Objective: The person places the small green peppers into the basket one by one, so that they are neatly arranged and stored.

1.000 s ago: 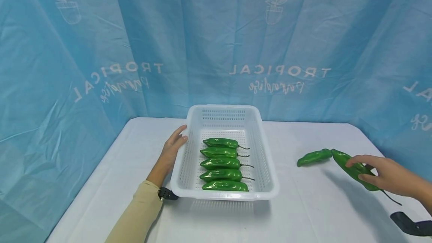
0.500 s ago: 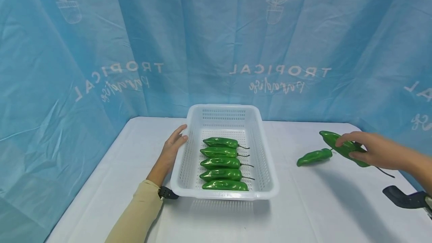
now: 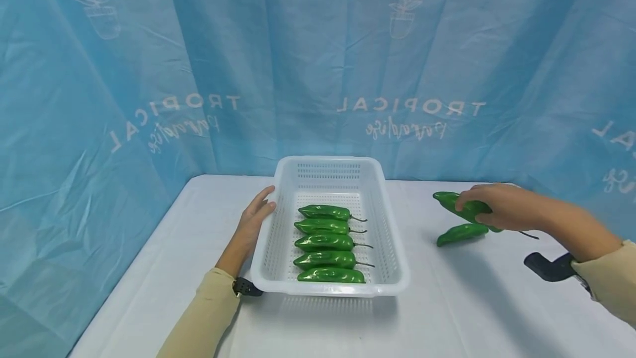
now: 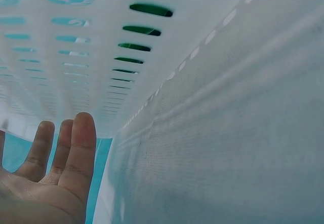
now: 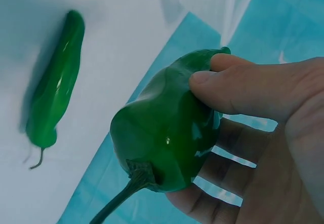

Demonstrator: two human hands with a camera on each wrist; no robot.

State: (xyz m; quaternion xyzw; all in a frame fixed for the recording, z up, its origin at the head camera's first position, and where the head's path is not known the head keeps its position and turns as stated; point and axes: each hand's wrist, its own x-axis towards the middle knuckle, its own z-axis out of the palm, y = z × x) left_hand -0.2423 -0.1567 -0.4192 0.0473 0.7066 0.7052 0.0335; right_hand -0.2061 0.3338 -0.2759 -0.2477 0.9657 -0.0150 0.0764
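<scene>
My left hand (image 3: 250, 224) rests along the left side of a white slotted plastic basket (image 3: 334, 289), fingers extended. In the left wrist view its straight fingers stand by the basket's slotted wall (image 4: 104, 11). Several glossy green chili peppers (image 3: 325, 242) lie in a row inside the basket, stems to the right. Over the right part of the table my right hand (image 3: 514, 207) holds another green chili pepper (image 5: 162, 127) between thumb and fingers, its stem toward the wrist. Below the held one, a green chili pepper (image 3: 461, 233) lies on the table.
A white cloth (image 3: 427, 314) covers the table. Blue curtains (image 3: 318, 70) printed with mirrored lettering hang behind and at both sides. Dark straps circle both wrists. The basket's far part shows bare floor behind the row.
My right hand has moved left and away from me with the held chili pepper, which now hangs partly over the one on the table. My left hand and the basket stay put.
</scene>
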